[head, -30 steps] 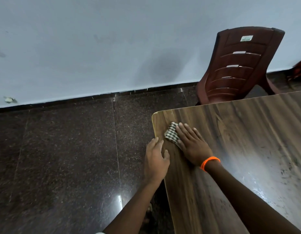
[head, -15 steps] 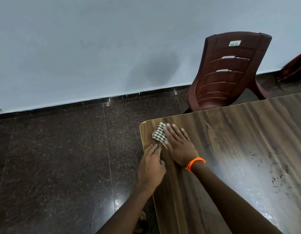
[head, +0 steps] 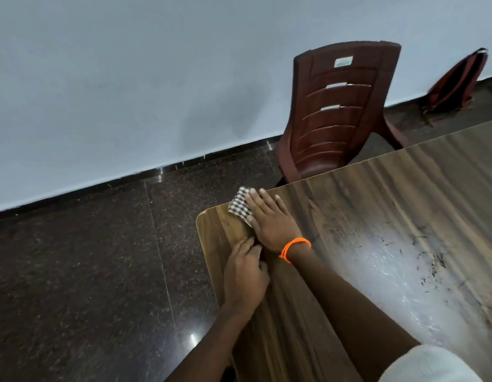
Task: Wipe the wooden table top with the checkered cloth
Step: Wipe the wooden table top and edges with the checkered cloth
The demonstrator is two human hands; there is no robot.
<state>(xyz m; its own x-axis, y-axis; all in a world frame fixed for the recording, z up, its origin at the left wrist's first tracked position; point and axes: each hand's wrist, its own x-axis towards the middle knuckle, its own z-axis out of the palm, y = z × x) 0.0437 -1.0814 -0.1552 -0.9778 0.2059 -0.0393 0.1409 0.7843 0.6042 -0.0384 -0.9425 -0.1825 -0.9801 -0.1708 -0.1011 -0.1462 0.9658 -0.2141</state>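
The folded checkered cloth (head: 239, 205) lies at the far edge of the wooden table top (head: 390, 216), close to its far left corner, with one end poking over that edge. My right hand (head: 272, 220), an orange band at its wrist, presses flat on the cloth with straight fingers and covers most of it. My left hand (head: 246, 274) rests on the table just behind the right hand, near the left edge, fingers lying on the wood and holding nothing. Dark smudges mark the glossy wood to the right.
A dark red plastic chair (head: 338, 111) stands on the floor just past the table's far edge. A red bag (head: 457, 81) leans on the pale wall at the far right. Dark polished stone floor (head: 87, 271) lies to the left of the table.
My right hand slid the cloth forward to the table's far edge. My left hand came from the table's left side onto the top behind it. The view shifted right.
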